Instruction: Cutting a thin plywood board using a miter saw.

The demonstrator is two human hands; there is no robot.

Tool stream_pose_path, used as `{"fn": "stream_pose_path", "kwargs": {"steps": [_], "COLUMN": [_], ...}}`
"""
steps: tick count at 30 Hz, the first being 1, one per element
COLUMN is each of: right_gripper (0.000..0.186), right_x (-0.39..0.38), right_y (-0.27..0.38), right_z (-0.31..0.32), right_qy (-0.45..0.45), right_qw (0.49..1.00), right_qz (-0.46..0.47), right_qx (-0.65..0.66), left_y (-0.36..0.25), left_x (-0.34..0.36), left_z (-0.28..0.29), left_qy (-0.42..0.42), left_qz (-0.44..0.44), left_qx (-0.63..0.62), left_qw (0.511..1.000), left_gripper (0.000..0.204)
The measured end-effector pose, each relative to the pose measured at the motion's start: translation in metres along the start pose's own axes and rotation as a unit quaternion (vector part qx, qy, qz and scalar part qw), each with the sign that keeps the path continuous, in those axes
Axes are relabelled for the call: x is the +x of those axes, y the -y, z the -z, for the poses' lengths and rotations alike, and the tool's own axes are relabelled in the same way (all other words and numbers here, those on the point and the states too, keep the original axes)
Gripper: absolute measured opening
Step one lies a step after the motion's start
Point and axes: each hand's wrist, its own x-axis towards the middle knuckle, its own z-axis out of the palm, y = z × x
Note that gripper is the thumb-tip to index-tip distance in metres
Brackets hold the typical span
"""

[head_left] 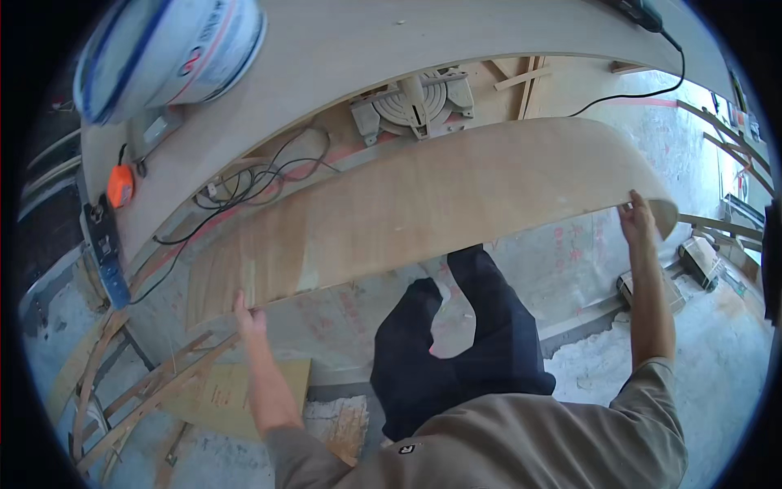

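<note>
A long, thin plywood sheet [423, 196] stretches across the view above my legs, its right end curling round and downward. My left hand [252, 318] grips its near edge toward the left end, with the fingers partly hidden by the wood. Farther up on the right, my right hand [639, 218] is closed on the same edge beside the curled end. Beyond the sheet lie a saw with a round slotted base [411, 106] and tangled black cables [240, 183], below the rim of a pale worktop [326, 49].
A white bucket [167, 57], orange tape measure [120, 186], level [110, 261] and black power tool [639, 15] rest on the worktop. Wooden strips [151, 395] and a yellowish board [244, 387] lie at lower left. Long-bodied tools or blocks [696, 261] sit on the floor at right.
</note>
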Motion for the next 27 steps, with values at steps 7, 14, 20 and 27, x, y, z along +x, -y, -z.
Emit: {"fn": "stream_pose_path", "kwargs": {"steps": [7,14,20,27], "right_gripper": [0.026,0.022,0.012,0.039], "right_x": [0.201,0.394,0.367,0.349], "right_y": [-0.015,-0.272,-0.44,-0.411], "right_z": [0.07,0.041,-0.004,0.023], "right_qy": [0.022,0.092,-0.028,-0.104], "right_qw": [0.995,0.992,0.979,0.989], "right_qz": [0.061,-0.05,-0.203,-0.095], "right_qx": [0.078,0.074,0.001,-0.044], "left_y": [0.167,0.358,0.397,0.478], "left_x": [0.048,0.099,0.136,0.132], "left_z": [-0.119,-0.185,-0.154,-0.157], "left_qy": [0.025,0.15,0.13,0.088], "left_qz": [0.038,0.13,0.162,0.242], "left_qx": [-0.068,-0.156,-0.115,-0.152], "left_qw": [0.997,0.968,0.971,0.954], "left_gripper": [0.038,0.037,0.038,0.036]}}
